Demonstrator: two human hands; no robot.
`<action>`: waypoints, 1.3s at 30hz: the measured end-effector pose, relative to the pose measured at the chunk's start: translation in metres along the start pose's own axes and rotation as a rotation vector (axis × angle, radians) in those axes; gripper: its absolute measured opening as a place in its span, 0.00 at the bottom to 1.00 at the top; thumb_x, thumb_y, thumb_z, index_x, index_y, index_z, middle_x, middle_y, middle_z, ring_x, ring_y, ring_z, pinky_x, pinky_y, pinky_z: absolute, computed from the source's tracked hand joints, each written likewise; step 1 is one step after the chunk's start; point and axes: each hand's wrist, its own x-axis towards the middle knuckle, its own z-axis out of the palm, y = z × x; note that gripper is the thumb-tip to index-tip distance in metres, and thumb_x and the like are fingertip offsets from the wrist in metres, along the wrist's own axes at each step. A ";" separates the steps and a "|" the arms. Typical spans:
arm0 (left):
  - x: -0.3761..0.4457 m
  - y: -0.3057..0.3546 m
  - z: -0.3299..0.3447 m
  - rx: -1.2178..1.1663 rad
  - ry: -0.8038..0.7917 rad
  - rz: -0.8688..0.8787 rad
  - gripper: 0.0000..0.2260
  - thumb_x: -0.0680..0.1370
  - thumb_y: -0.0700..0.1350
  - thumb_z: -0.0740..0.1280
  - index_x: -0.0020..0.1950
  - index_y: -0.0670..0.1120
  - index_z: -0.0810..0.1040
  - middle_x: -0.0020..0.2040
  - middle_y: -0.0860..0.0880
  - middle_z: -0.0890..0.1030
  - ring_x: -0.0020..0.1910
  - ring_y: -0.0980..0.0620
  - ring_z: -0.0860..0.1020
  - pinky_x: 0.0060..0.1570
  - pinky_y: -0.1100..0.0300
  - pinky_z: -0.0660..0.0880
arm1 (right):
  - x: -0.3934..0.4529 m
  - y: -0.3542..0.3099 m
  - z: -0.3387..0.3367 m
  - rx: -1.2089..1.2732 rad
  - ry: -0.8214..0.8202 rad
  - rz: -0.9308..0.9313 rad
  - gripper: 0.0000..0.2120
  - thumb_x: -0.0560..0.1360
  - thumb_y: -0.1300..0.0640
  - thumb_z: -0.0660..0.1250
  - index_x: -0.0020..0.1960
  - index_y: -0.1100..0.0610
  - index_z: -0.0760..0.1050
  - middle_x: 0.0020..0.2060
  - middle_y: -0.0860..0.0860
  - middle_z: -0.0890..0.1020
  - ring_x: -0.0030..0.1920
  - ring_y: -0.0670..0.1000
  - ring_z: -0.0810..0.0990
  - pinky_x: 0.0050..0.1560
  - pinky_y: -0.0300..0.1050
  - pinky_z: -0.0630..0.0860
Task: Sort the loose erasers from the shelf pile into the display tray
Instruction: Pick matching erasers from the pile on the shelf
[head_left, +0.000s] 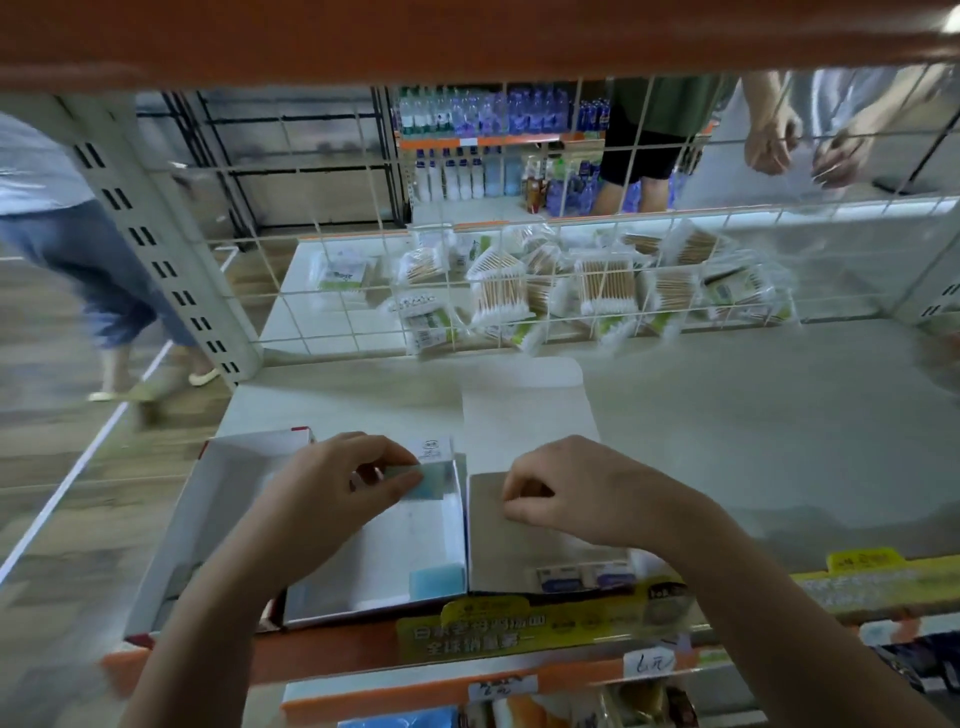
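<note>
Head view: we're mid-placing, our left hand (343, 480) pinching a teal eraser (423, 480) at the display tray (400, 561) far wall. Next we judge: seat it flat, release. Right hand (571, 493) curled, fingertips together on grey card (493, 551); holding anything, can't tell. Both forearms reach forward.

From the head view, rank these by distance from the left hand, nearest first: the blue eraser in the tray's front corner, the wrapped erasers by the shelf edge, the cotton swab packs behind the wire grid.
1. Blue eraser, in the tray's front right corner, just below the left hand.
2. Wrapped erasers, further right at the shelf's front edge.
3. Cotton swab packs, far back behind the wire grid.
</note>
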 end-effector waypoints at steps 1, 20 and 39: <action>-0.003 -0.004 -0.002 0.006 -0.010 -0.016 0.03 0.74 0.52 0.68 0.44 0.62 0.77 0.40 0.60 0.79 0.39 0.62 0.76 0.37 0.69 0.68 | 0.003 -0.003 0.001 0.007 0.003 -0.001 0.13 0.78 0.49 0.62 0.56 0.55 0.78 0.50 0.48 0.80 0.49 0.47 0.77 0.52 0.41 0.74; -0.011 -0.030 0.003 0.208 -0.471 -0.073 0.05 0.74 0.53 0.69 0.49 0.56 0.79 0.36 0.63 0.76 0.40 0.65 0.77 0.43 0.71 0.73 | 0.021 -0.023 0.027 -0.079 -0.054 0.116 0.13 0.77 0.50 0.60 0.39 0.57 0.72 0.37 0.53 0.77 0.32 0.48 0.69 0.33 0.41 0.64; -0.016 -0.024 0.017 0.342 -0.415 0.017 0.07 0.76 0.52 0.66 0.52 0.55 0.79 0.47 0.60 0.80 0.42 0.64 0.73 0.45 0.70 0.72 | 0.024 -0.016 0.029 -0.021 -0.098 0.106 0.14 0.77 0.48 0.60 0.39 0.55 0.73 0.39 0.51 0.79 0.36 0.49 0.74 0.37 0.41 0.68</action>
